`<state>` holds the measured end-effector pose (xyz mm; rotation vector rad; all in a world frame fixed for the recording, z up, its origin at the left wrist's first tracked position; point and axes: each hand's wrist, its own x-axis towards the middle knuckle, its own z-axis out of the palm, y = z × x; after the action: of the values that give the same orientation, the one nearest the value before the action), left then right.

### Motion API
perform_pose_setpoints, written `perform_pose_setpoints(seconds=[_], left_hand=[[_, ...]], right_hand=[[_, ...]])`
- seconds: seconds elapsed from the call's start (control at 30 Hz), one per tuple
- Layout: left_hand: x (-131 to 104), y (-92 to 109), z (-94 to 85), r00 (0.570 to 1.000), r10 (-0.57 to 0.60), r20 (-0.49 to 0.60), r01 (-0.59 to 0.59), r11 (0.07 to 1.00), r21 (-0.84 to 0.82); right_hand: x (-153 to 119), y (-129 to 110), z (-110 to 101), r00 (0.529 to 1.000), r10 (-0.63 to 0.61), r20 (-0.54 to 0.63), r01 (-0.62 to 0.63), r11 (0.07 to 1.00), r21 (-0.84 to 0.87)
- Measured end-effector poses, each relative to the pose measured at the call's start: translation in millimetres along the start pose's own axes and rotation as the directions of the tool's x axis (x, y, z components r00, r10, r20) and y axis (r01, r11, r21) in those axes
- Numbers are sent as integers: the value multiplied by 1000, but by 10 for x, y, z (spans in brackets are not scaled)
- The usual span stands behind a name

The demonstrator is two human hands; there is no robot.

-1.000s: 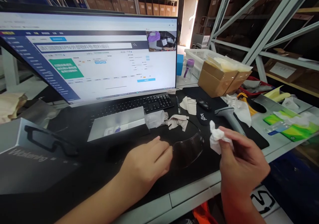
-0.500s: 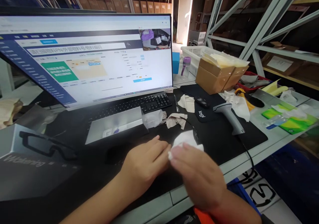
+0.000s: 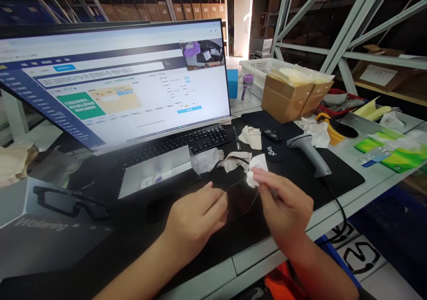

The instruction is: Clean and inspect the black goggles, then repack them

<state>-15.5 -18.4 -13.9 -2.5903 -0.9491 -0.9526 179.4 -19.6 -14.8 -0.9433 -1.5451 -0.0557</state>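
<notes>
A: What does the left hand (image 3: 196,213) hold?

B: It rests on the black desk mat (image 3: 300,175), fingers curled, and pinches the left edge of a dark tinted lens (image 3: 240,198).

A: And the right hand (image 3: 283,204)?

B: Its fingers are closed on a crumpled white tissue (image 3: 256,171), and the tissue touches the upper right edge of the lens. So the lens is between both hands, a little tilted above the mat.

A: What is around them?

B: Beyond the right hand lies a grey barcode scanner (image 3: 308,153). Beyond the left hand are the keyboard (image 3: 187,142) and the monitor (image 3: 113,78). Far to the left of the left hand is a grey box (image 3: 36,229) with glasses printed on it.
</notes>
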Motion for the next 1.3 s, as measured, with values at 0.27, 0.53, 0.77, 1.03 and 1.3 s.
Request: perform_pose_setpoints(seconds=[0.27, 0.53, 0.77, 1.03, 1.3], left_hand=[[-24, 11, -22, 1000, -5, -27, 4, 999, -52], [-5, 10, -47, 999, -20, -44, 17, 998, -57], [-36, 12, -14, 992, -123, -34, 121, 990, -70], [3, 35, -67, 988, -153, -25, 146, 972, -183], [22, 40, -55, 990, -143, 3, 140, 963, -229]], right_hand=[[8, -57, 17, 976, -210, 64, 205, 976, 68], [-73, -148, 19, 889, -431, 157, 424, 902, 78], [65, 251, -61, 988, 152, -32, -152, 988, 5], [25, 682, -231, 756, 651, -60, -574, 705, 417], [-63, 703, -262, 742, 670, 13, -599, 653, 463]])
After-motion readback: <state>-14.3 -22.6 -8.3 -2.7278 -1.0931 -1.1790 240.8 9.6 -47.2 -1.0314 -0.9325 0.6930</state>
